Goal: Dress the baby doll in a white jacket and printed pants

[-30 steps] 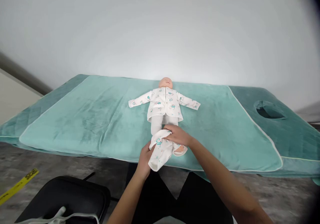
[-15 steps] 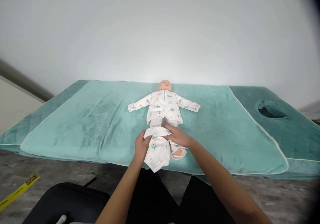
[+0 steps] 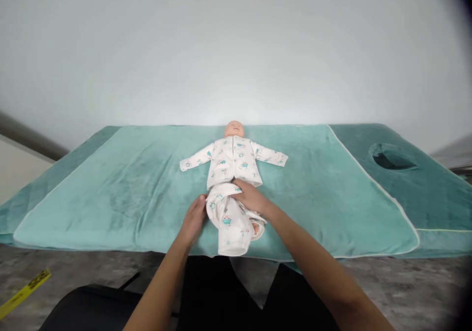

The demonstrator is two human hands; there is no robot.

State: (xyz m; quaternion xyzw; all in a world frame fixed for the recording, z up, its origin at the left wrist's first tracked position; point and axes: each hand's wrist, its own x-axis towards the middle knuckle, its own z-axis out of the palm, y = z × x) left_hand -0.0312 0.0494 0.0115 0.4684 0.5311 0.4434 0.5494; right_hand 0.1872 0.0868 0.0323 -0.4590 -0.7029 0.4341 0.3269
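Observation:
A baby doll [image 3: 233, 153] lies on its back on a teal towel [image 3: 147, 193], its head away from me. It wears a white printed jacket with the sleeves spread out. White printed trousers [image 3: 228, 223] are bunched over the doll's legs, and one leg end hangs over the towel's near edge. My left hand [image 3: 194, 218] grips the waistband at the doll's left hip, fingers curled. My right hand [image 3: 251, 198] pinches the waistband on the other side, just below the jacket hem. One bare doll foot [image 3: 255, 228] shows under my right wrist.
The towel covers a teal massage table [image 3: 435, 183] with a face hole [image 3: 391, 158] at the right end. A white wall stands behind. A black chair seat [image 3: 84, 311] sits at lower left, and yellow tape [image 3: 22, 291] lies on the grey floor.
Both hands have pulled the trousers' waistband up the doll's legs toward the jacket hem. The view has tilted up, so the black chair is mostly out of frame.

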